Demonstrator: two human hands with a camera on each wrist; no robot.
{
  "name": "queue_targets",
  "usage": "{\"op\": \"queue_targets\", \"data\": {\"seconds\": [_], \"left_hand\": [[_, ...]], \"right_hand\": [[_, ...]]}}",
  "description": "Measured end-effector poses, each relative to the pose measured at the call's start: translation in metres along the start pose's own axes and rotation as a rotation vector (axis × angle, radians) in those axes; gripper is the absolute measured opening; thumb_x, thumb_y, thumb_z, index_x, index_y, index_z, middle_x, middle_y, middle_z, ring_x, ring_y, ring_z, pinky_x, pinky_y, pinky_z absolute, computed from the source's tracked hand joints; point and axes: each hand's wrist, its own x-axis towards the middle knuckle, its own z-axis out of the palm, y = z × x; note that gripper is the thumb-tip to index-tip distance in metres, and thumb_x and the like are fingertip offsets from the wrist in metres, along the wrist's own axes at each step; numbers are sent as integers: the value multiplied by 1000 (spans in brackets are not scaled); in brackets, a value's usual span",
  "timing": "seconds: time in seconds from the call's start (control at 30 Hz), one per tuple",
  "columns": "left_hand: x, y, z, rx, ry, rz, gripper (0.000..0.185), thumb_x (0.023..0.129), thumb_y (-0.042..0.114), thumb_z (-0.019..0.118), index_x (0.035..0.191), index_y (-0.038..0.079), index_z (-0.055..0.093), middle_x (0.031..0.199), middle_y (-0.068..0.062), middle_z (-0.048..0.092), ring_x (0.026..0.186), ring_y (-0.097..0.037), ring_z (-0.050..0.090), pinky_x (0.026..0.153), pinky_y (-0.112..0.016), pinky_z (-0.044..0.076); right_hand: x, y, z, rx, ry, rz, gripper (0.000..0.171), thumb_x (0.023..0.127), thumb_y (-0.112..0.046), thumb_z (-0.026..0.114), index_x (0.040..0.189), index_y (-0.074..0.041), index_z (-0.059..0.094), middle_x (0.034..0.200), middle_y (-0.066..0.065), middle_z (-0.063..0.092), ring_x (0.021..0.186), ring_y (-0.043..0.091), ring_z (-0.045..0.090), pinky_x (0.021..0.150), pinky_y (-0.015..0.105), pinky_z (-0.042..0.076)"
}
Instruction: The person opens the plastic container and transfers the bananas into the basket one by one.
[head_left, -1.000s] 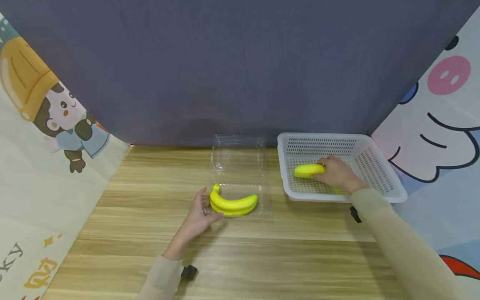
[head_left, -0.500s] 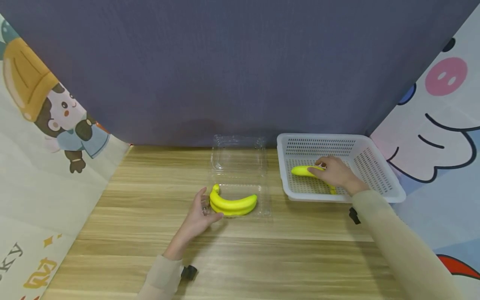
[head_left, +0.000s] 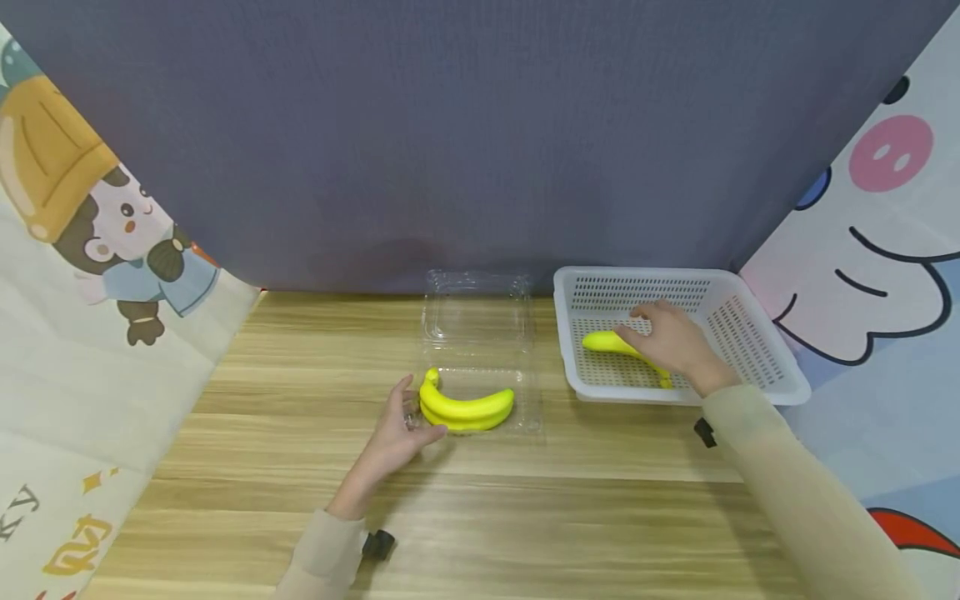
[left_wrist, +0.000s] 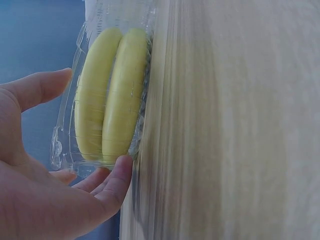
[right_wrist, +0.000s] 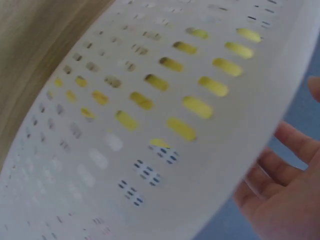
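In the head view, my left hand (head_left: 393,429) holds the left end of a clear plastic clamshell box (head_left: 531,400), thumb at the front edge and fingers at the far side. Two yellow bananas (head_left: 468,411) lie side by side in its base; the left wrist view shows both bananas (left_wrist: 112,95) through the plastic. My right hand (head_left: 671,337) is inside a white plastic basket (head_left: 570,367), fingers spread above another banana (head_left: 609,342), its thumb overlapping the fruit. That banana's stem shows below the hand. From the right wrist, yellow shows through slots in the basket wall (right_wrist: 240,120).
The clamshell's lid (head_left: 477,308) lies folded back towards the dark wall panel (head_left: 480,142). Both containers stand on a wood-grain table (head_left: 525,517), the basket at the back right. Printed cartoon sheets (head_left: 847,250) border the sides.
My right fingers have come off the basket banana and lifted slightly. Earlier that banana shifted a little left, and its stem came into view. My left hand and the clamshell stay put.
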Motion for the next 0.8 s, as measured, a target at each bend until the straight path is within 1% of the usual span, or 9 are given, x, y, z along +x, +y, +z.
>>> {"op": "queue_targets", "data": {"seconds": [0.1,0.27,0.4,0.57,0.8], "left_hand": [[-1,0,0,-1,-2,-2,110,81,24,85,162,11,12,154,-24,34,131,-42,46,107,-58,45],[-2,1,0,-2,-2,0,110,81,23,85,162,11,11,154,-24,34,132,-43,45,107,-59,44],[-2,1,0,2,1,5,111,81,23,85,162,11,11,154,-25,34,133,-43,45,108,-59,44],[-1,0,0,4,2,2,110,81,24,85,162,12,12,155,-25,33,134,-43,44,108,-59,44],[0,-2,1,14,9,30,109,80,24,85,161,7,14,153,-30,34,134,-47,44,107,-60,44]], "right_hand": [[-1,-4,-2,-23,26,-17,77,100,-62,46,140,3,55,148,34,43,141,54,30,116,69,23],[-5,-14,-6,-36,58,-50,79,100,-64,43,140,4,55,146,33,47,140,54,33,116,67,23],[-9,-24,-8,-36,79,-73,79,100,-64,43,139,4,55,145,32,49,138,53,35,115,67,27],[-12,-35,-8,-37,118,-121,73,101,-59,47,137,4,57,141,29,53,135,51,40,113,65,31],[-16,-48,-6,-36,145,-167,68,99,-55,54,135,3,59,138,28,56,132,48,45,111,64,34]]}}
